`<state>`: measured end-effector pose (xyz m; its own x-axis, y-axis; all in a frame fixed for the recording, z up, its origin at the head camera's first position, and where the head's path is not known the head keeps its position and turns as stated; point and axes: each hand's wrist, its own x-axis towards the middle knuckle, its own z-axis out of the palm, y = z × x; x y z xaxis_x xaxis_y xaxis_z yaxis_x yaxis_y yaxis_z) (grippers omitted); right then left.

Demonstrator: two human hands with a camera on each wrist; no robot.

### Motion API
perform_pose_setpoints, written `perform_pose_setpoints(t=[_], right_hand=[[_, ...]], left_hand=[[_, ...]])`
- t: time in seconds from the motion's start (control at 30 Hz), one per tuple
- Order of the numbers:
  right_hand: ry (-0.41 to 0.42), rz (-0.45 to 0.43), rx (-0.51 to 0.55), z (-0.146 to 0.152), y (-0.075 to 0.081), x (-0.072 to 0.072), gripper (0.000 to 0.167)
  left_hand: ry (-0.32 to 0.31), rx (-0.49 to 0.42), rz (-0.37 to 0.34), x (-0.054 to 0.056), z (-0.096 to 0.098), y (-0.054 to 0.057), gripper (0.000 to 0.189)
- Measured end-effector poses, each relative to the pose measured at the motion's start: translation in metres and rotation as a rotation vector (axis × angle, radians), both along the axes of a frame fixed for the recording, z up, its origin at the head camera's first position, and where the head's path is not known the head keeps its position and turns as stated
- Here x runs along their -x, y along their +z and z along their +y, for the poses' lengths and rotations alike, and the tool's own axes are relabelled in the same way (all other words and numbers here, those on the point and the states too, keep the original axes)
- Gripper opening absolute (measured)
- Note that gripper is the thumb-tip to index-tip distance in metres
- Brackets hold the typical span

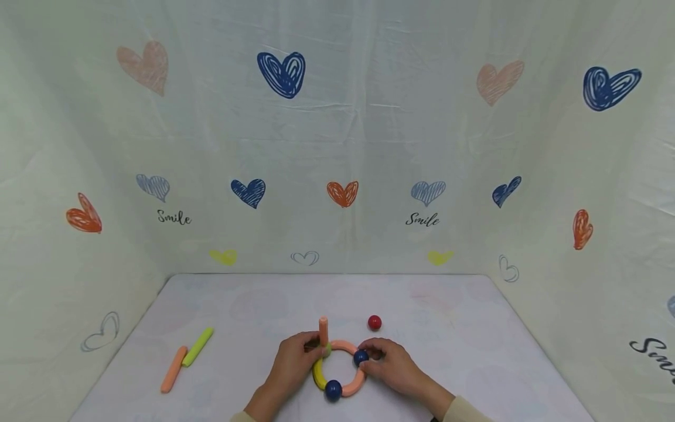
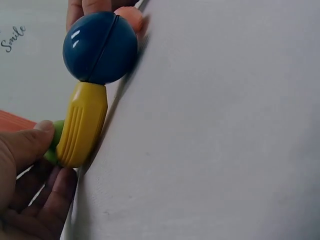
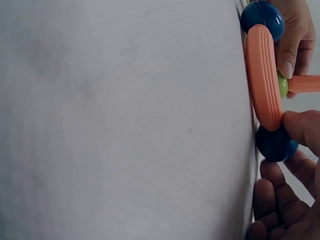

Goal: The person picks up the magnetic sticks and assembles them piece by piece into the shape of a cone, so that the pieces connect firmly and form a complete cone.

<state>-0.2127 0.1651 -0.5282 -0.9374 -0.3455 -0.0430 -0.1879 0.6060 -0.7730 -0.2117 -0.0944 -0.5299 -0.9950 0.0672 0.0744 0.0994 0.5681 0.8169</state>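
A ring of curved rods and balls lies on the table. It has a yellow curved rod (image 2: 85,122), orange curved rods (image 3: 263,77), two blue balls (image 1: 333,390) and a green ball (image 1: 327,350). From the green ball an orange straight rod (image 1: 323,331) stands upright. My left hand (image 1: 295,360) pinches the green ball between thumb and fingers, at the ring's left side. At the right side, the other blue ball (image 1: 361,357) is between the thumb and fingers of my right hand (image 1: 392,366).
A red ball (image 1: 374,322) sits behind the ring, a little to the right. Off to the left lie an orange straight rod (image 1: 174,369) and a yellow-green rod (image 1: 197,347), end by end. A curtain printed with hearts (image 1: 343,193) encloses the table (image 1: 253,305) at the back and sides.
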Motion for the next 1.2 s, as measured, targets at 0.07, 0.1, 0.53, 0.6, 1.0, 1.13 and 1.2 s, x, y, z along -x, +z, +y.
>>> perform_pose_setpoints(t=[0.07,0.1,0.53,0.6,1.0,1.13,1.2], right_hand=[[0.002,-0.003,0.001,0.000,0.000,0.000,0.033],[0.002,-0.003,0.000,0.000,0.000,0.000,0.033],[0.001,0.022,-0.021,0.000,0.002,-0.001,0.033],[-0.005,0.012,-0.022,0.001,0.001,-0.002,0.033],[0.097,0.042,-0.006,0.000,-0.001,-0.016,0.031],[0.126,0.030,-0.027,-0.004,-0.001,-0.019,0.035],[0.124,0.025,-0.030,-0.006,-0.001,-0.019,0.035]], left_hand=[[0.020,-0.030,-0.025,-0.003,0.001,0.000,0.040],[0.036,-0.038,-0.041,-0.004,0.002,0.001,0.040],[-0.222,0.188,-0.120,-0.042,0.011,0.010,0.048],[-0.225,0.207,-0.103,-0.045,0.011,0.009,0.044],[-0.180,0.087,-0.125,-0.036,-0.017,0.009,0.028],[-0.131,0.070,-0.123,-0.033,-0.022,0.007,0.036],[-0.118,0.069,-0.119,-0.032,-0.024,0.006,0.038]])
